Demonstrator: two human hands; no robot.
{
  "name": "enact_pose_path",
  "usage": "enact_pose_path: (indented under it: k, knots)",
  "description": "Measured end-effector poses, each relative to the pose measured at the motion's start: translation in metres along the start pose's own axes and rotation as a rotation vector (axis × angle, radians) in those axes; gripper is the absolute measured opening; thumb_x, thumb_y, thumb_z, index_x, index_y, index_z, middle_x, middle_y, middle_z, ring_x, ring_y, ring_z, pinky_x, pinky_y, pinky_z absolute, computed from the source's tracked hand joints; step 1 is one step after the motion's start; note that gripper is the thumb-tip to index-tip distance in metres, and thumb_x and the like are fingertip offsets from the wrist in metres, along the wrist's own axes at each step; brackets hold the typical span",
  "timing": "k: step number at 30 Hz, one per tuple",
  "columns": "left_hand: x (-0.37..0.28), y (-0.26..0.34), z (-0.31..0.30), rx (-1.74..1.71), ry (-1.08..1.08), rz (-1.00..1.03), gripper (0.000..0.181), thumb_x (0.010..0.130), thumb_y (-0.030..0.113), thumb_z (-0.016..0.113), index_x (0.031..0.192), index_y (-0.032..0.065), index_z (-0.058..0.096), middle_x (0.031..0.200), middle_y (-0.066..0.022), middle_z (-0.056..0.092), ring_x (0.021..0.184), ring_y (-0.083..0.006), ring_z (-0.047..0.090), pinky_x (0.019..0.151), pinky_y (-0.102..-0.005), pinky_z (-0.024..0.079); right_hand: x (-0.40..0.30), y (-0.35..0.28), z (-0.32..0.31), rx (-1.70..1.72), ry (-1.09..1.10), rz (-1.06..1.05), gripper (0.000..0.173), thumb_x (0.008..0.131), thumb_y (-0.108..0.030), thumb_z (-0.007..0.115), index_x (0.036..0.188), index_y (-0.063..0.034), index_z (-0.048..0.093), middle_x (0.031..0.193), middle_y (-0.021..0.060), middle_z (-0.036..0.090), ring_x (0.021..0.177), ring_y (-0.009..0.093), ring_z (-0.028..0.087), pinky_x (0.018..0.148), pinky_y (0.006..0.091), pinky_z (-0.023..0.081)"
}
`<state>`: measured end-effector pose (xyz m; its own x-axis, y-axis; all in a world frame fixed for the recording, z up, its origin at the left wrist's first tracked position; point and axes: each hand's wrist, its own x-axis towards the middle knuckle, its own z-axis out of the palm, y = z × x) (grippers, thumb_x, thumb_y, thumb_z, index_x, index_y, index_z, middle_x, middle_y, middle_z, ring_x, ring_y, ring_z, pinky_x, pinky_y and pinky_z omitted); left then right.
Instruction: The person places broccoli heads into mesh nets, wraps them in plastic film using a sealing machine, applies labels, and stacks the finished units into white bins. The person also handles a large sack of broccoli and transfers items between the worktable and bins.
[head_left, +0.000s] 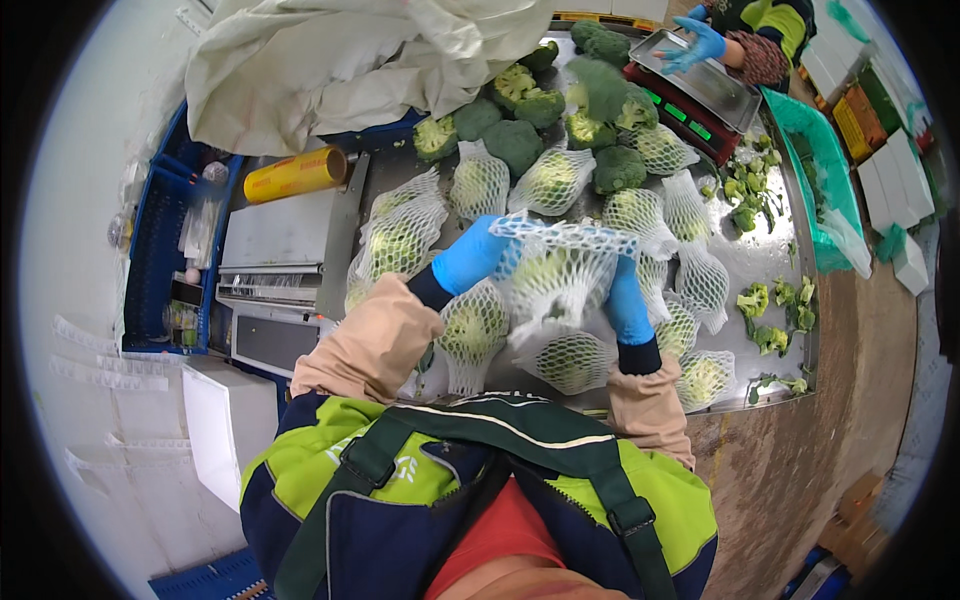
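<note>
In blue gloves, my left hand (476, 251) and my right hand (627, 300) stretch the rim of a white foam net sleeve (574, 238) between them. Pale green broccoli shows through this net, partly hidden and blurred. Around my hands on the metal table (750, 330) lie several netted heads, among them a netted broccoli (474, 326) near my left wrist and a netted broccoli (574, 361) between my forearms. Bare broccoli heads (514, 146) are heaped beyond, touching the netted ones.
A red scale (682, 112) with a metal tray stands at the back right, where a co-worker's gloved hand (697, 46) hovers. Broccoli trimmings (750, 180) lie beside a green-lined bin (814, 172). At left are a film wrapper (274, 240), a yellow roll (296, 176) and a blue crate (154, 262).
</note>
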<state>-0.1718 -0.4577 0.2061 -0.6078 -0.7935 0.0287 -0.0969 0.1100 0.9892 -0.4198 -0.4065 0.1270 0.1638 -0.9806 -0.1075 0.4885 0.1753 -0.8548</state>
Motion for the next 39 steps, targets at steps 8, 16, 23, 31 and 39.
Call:
enact_pose_path:
  k: [8, 16, 23, 31, 39]
  knots:
    - [-0.051, 0.009, -0.043, -0.209, -0.136, -0.365, 0.031, 0.086, 0.024, 0.068, 0.109, 0.0045, 0.061, 0.090, -0.0003, 0.064, 0.072, -0.0067, 0.057, 0.066, -0.0260, 0.047, 0.016, -0.005, 0.085, -0.081, 0.009, 0.157, 0.034, 0.099, -0.026, 0.040, 0.113, -0.0023, 0.059, 0.108, 0.0055, 0.064, 0.098, 0.014, 0.058, 0.089, 0.0293, 0.044]
    - [-0.041, 0.010, -0.110, -0.044, 0.181, -0.055, 0.045, 0.085, 0.010, 0.065, 0.127, 0.0034, 0.052, 0.110, -0.0060, 0.056, 0.094, -0.0123, 0.052, 0.085, -0.0289, 0.046, 0.108, 0.005, 0.100, -0.487, -0.458, 0.158, 0.065, 0.088, -0.013, 0.054, 0.147, -0.0043, 0.028, 0.145, 0.0117, 0.040, 0.131, 0.025, 0.039, 0.107, 0.0369, 0.034]
    - [0.058, -0.024, -0.358, 0.937, 1.085, 0.455, 0.039, 0.078, 0.006, 0.061, 0.117, 0.0052, 0.058, 0.119, -0.0223, 0.055, 0.108, -0.0372, 0.053, 0.096, -0.0432, 0.041, 0.095, -0.019, 0.157, -0.914, -0.328, 0.012, 0.058, 0.089, -0.027, 0.064, 0.140, -0.0088, 0.044, 0.140, 0.0144, 0.046, 0.131, 0.028, 0.042, 0.107, 0.0394, 0.033]
    - [0.075, -0.040, -0.467, 1.115, 1.062, -0.071, 0.033, 0.080, 0.018, 0.062, 0.112, 0.0102, 0.064, 0.106, -0.0181, 0.064, 0.093, -0.0339, 0.062, 0.084, -0.0429, 0.049, 0.058, -0.031, 0.159, -0.887, -0.088, -0.169, 0.038, 0.091, -0.017, 0.062, 0.127, -0.0072, 0.057, 0.127, 0.0116, 0.058, 0.116, 0.023, 0.055, 0.093, 0.0351, 0.045]
    - [-0.073, 0.056, -0.250, -0.053, 0.246, 0.137, 0.064, 0.083, 0.023, 0.063, 0.137, -0.0027, 0.042, 0.133, -0.0084, 0.052, 0.120, -0.0166, 0.050, 0.103, -0.0306, 0.037, 0.063, -0.032, 0.185, -0.577, -0.045, -0.329, 0.054, 0.088, -0.006, 0.062, 0.139, -0.0040, 0.043, 0.135, 0.0103, 0.051, 0.120, 0.018, 0.051, 0.097, 0.0318, 0.043]
